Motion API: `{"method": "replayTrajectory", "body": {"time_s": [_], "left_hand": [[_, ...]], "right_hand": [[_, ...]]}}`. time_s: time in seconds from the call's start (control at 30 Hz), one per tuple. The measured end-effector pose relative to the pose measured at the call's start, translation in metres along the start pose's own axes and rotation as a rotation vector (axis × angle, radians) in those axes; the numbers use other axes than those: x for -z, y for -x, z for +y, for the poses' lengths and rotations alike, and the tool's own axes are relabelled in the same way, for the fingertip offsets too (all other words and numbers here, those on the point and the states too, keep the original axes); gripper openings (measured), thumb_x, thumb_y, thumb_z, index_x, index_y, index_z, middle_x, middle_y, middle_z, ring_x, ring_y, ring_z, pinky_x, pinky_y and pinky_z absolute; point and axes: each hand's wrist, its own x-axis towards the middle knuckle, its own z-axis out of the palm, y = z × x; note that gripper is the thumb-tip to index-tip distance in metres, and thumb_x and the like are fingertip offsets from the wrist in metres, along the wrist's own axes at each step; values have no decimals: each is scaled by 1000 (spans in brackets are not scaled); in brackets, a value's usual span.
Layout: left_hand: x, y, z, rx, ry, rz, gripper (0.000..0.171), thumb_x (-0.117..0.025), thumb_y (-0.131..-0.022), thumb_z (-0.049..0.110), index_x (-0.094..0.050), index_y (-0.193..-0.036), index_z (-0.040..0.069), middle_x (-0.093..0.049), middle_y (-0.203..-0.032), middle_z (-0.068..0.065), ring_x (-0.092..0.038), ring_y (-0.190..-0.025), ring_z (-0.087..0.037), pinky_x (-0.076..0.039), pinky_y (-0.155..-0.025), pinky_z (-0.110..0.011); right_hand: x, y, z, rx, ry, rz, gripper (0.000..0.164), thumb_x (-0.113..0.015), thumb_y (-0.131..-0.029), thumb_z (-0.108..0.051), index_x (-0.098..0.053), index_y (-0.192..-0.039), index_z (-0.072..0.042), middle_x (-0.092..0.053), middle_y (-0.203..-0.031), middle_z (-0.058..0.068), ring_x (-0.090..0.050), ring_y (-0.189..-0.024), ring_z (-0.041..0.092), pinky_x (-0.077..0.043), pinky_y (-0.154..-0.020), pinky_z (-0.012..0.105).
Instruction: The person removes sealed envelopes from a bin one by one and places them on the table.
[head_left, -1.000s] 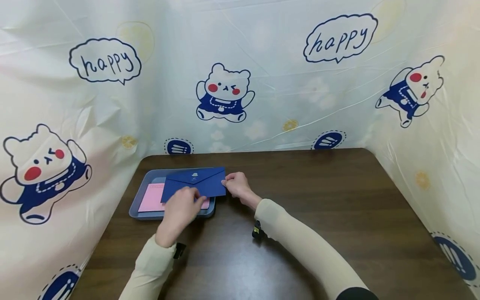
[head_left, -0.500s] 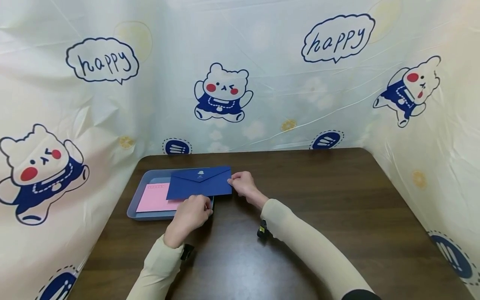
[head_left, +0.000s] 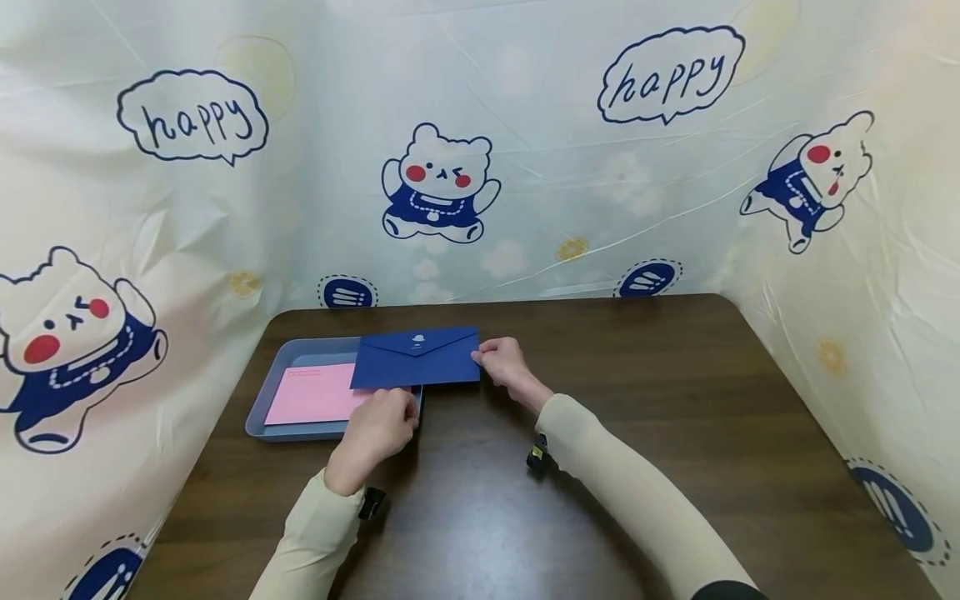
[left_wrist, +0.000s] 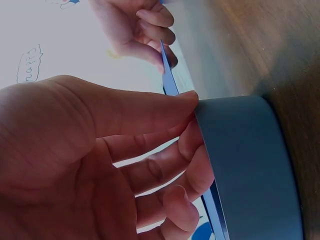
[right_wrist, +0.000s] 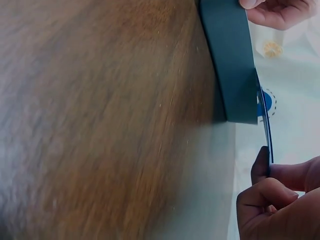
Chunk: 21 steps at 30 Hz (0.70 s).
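A dark blue envelope with a pointed flap lies partly over the right side of a blue-grey tray and sticks out past its right edge. My right hand pinches the envelope's right edge between thumb and fingers, as the right wrist view also shows. At the tray's front right corner my left hand grips the rim, thumb and fingers on either side of the tray wall. Pink paper lies in the tray, its right part hidden by the envelope and left hand.
The tray stands at the back left of a dark brown wooden table. A pale curtain printed with bears and "happy" bubbles hangs behind the table and along both sides.
My right hand has drawn the envelope rightward, further past the tray's edge, baring more pink paper. My left hand has moved right from the envelope's lower edge to the tray's front right corner.
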Motion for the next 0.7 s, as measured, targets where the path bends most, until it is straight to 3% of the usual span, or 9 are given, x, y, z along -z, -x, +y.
{"method": "replayTrajectory", "body": {"time_s": [0.33, 0.57, 0.7], "left_hand": [[1, 3, 1, 2, -21, 9, 12, -78, -91, 4, -72, -84, 10, -61, -74, -1, -55, -65, -21, -49, -60, -39], [0, 3, 0, -13, -33, 25, 13, -77, -91, 2, -72, -81, 10, -64, -77, -1, -56, -67, -20, -51, -61, -39], [-1, 2, 1, -1, -21, 22, 15, -77, -91, 2, -71, -80, 10, -63, -77, -2, -56, -67, -21, -50, -61, -39]], "right_hand": [[16, -4, 1, 1, 19, 29, 17, -69, -104, -17, -73, -95, -3, -48, -72, 2, -41, -57, 16, -37, -52, 28], [36, -8, 1, 3, 8, 55, 19, -70, -103, -17, -74, -112, -1, -65, -97, 6, -47, -67, 17, -43, -59, 32], [47, -9, 3, -19, 13, 72, 20, -69, -104, -18, -74, -113, -1, -65, -102, 8, -47, -69, 17, -42, -60, 31]]}}
